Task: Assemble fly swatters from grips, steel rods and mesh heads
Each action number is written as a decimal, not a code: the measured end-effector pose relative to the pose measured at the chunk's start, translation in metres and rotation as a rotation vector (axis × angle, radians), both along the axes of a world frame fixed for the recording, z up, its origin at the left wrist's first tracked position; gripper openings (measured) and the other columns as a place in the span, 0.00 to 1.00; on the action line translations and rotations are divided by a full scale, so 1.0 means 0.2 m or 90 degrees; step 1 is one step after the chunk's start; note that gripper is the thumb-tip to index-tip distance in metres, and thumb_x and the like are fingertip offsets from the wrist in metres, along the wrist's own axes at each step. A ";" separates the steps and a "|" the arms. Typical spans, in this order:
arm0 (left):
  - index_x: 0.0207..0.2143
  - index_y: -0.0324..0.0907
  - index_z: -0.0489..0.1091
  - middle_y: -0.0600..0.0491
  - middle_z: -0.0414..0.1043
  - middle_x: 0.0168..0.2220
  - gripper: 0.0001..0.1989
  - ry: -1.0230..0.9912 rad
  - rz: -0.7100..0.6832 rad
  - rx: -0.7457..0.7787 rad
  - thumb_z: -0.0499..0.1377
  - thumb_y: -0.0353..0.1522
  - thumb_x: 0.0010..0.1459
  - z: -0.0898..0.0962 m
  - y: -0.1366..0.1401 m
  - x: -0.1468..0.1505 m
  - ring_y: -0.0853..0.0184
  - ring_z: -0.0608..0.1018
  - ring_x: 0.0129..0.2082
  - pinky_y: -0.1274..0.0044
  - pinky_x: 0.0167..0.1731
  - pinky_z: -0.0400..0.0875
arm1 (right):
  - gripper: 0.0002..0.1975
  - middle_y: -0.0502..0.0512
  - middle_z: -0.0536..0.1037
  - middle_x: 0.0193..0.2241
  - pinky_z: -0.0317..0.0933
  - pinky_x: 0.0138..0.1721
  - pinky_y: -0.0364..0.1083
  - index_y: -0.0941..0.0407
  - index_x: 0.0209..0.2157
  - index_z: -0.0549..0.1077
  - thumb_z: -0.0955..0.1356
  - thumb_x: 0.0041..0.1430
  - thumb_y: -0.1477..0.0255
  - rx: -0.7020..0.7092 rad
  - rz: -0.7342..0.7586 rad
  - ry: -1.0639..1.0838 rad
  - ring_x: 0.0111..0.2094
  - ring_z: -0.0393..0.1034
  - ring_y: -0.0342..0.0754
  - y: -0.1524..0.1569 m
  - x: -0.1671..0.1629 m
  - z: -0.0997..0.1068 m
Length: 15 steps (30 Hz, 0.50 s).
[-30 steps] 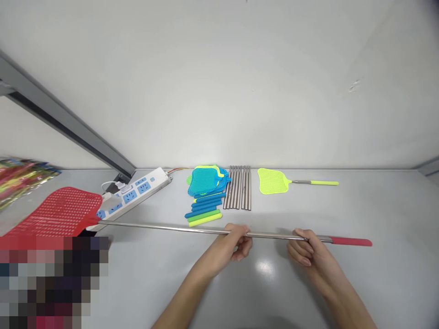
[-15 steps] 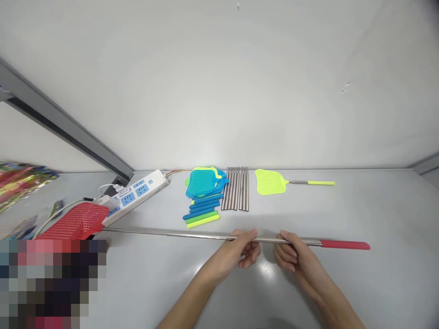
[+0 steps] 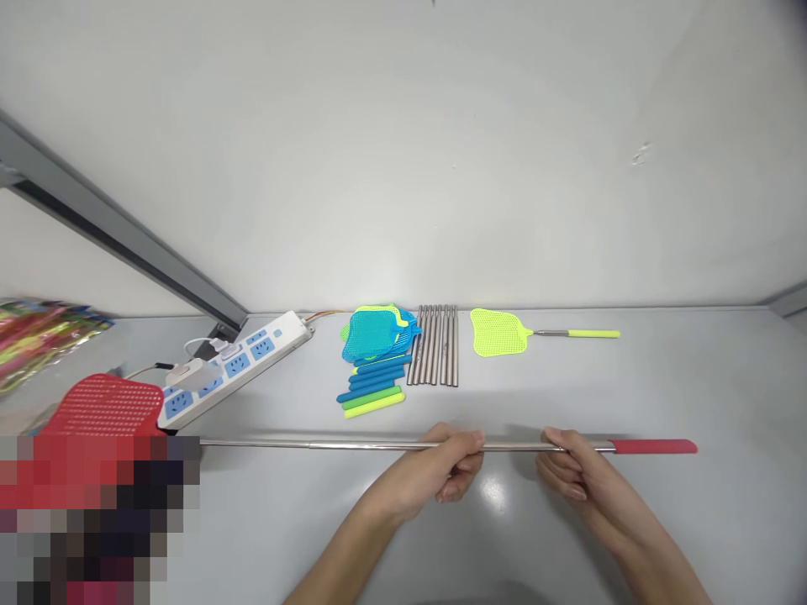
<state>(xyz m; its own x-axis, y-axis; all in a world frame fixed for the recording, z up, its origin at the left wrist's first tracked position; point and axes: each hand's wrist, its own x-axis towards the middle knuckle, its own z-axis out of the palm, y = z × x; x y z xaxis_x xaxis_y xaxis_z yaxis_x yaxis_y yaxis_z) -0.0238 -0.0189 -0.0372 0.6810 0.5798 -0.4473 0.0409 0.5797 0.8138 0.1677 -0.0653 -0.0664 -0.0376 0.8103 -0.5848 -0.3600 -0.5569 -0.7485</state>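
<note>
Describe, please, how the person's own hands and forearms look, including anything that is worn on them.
The left hand and right hand are bare, without gloves, and no ring shows on either. The left forearm and right forearm are uncovered down to the picture's lower edge: no sleeve, watch or bracelet is visible.

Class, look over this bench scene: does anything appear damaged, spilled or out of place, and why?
One small oddity: a pale scuff-like mark on the right of the wall, interrupting its mostly plain surface. No spill shows. The metal shaft looks straight, though pixelation hides its join with the red swatter head.
</note>
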 end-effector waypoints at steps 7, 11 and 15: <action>0.15 0.40 0.54 0.61 0.46 0.12 0.19 0.044 0.007 0.078 0.46 0.40 0.55 -0.01 -0.01 0.02 0.76 0.51 0.13 0.79 0.17 0.45 | 0.22 0.43 0.41 0.14 0.44 0.21 0.42 0.55 0.15 0.44 0.61 0.53 0.64 0.012 -0.024 0.021 0.17 0.37 0.39 0.02 0.01 -0.05; 0.15 0.39 0.60 0.60 0.47 0.10 0.22 0.111 0.043 0.140 0.46 0.43 0.55 -0.03 0.02 0.00 0.75 0.53 0.13 0.79 0.17 0.46 | 0.22 0.43 0.43 0.13 0.44 0.22 0.42 0.56 0.14 0.45 0.60 0.54 0.65 0.078 -0.031 0.038 0.17 0.39 0.39 0.04 0.01 -0.08; 0.20 0.39 0.65 0.60 0.50 0.10 0.18 0.146 0.180 0.198 0.47 0.41 0.55 -0.04 0.06 -0.04 0.75 0.55 0.13 0.80 0.17 0.50 | 0.21 0.44 0.46 0.13 0.43 0.20 0.42 0.56 0.13 0.49 0.60 0.55 0.64 0.111 -0.077 0.053 0.16 0.41 0.39 0.07 0.03 -0.08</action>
<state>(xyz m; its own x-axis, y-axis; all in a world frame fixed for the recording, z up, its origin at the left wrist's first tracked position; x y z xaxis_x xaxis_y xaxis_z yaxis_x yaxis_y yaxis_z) -0.0310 -0.0065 -0.0460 0.3810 0.8586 -0.3430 0.1150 0.3242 0.9390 0.1732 -0.0521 -0.0831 0.0234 0.9004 -0.4344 -0.4807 -0.3708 -0.7946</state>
